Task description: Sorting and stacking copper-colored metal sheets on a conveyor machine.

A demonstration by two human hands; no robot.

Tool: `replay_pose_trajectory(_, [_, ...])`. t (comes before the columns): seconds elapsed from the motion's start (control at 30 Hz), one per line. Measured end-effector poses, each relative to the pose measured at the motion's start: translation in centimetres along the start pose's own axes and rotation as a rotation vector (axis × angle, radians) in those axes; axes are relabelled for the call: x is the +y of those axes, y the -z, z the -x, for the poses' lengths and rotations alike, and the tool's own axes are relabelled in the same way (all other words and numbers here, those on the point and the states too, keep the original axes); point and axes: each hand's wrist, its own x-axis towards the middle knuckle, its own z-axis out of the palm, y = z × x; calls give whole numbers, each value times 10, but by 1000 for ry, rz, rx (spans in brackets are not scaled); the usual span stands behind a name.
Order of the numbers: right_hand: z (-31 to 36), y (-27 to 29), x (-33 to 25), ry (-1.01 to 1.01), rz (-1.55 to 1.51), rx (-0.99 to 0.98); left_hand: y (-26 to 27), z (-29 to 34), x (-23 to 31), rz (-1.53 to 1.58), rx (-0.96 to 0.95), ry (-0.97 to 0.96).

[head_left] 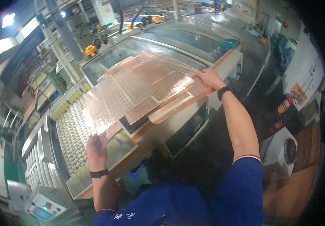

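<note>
Several thin, shiny copper-coloured panels [119, 94] with patterned rows lie overlapping at a slant on top of a roller conveyor machine. My left hand [97, 150] is closed at the near left corner of the top panel, its fingertips pinching the edge. To the far right, my right hand [208, 78] grips the panels' right edge, thumb on top and the other fingers partly hidden. I cannot tell how many panels each hand holds. Some lower panels [179, 103] stick out toward me over the machine's orange-edged side rail [132, 151].
Small wheel rollers [70, 135] show left of the panels, with larger metal rollers [40, 162] beyond. A control box [45, 207] with buttons stands at the lower left. Clear covers [204, 35] lie over the machine's far part. A fire extinguisher [285, 104] is at the right.
</note>
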Motion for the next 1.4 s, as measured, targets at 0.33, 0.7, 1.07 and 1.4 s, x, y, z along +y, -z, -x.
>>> replay_pose_trajectory(0.33, [9,13,-34,-11,301,61,-16,9,1,17,-90,8])
replay_pose_trajectory(0.7, [11,-15,-60,155,286,-90,-22,7,13,51,-70,-10])
replay_pose_trajectory(1.07, [10,-19,-64,125,309,-113,153,-64,112,-84,164,-242])
replay_pose_trajectory(1.4, [14,-17,-61,123,226,-74,280,-147,139,-215,334,-183])
